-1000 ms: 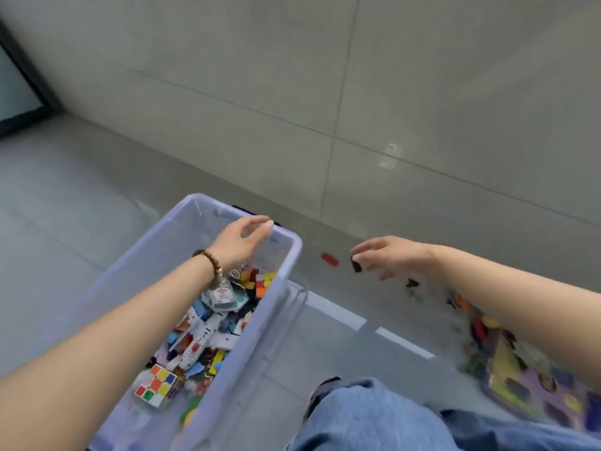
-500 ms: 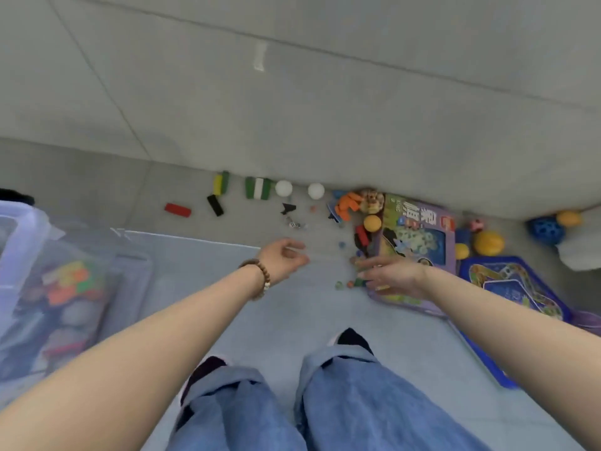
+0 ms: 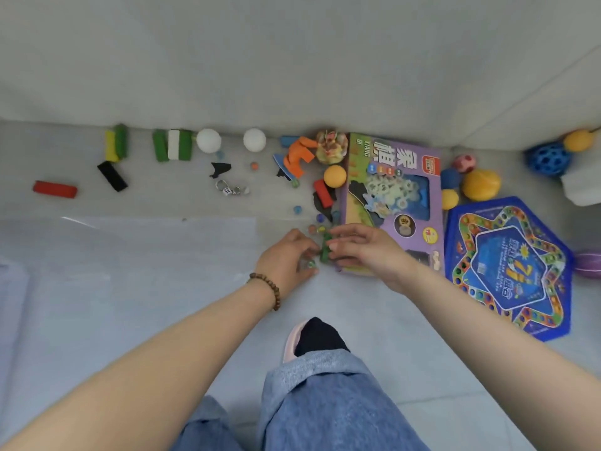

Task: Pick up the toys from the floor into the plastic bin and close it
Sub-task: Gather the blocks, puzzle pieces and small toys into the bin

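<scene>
Toys lie scattered along the wall: a red block (image 3: 54, 189), a black block (image 3: 112, 176), green and white blocks (image 3: 172, 145), two white balls (image 3: 208, 140), an orange figure (image 3: 296, 155) and loose marbles (image 3: 297, 209). Both hands meet low on the floor at a small green block (image 3: 325, 251). My left hand (image 3: 287, 259) curls round a glass marble (image 3: 309, 264), its fingertips at the block. My right hand (image 3: 366, 249) pinches the green block from the right. The plastic bin is out of view.
A clear plastic lid (image 3: 130, 255) lies flat on the floor at the left. A purple game box (image 3: 395, 196) and a blue star board (image 3: 507, 265) lie at the right, with coloured balls (image 3: 480, 184) behind them. My leg and foot (image 3: 317, 340) are below.
The view swung right from the bin to the toys by the wall. My left hand left the bin, and both hands came down together onto the marbles and green block.
</scene>
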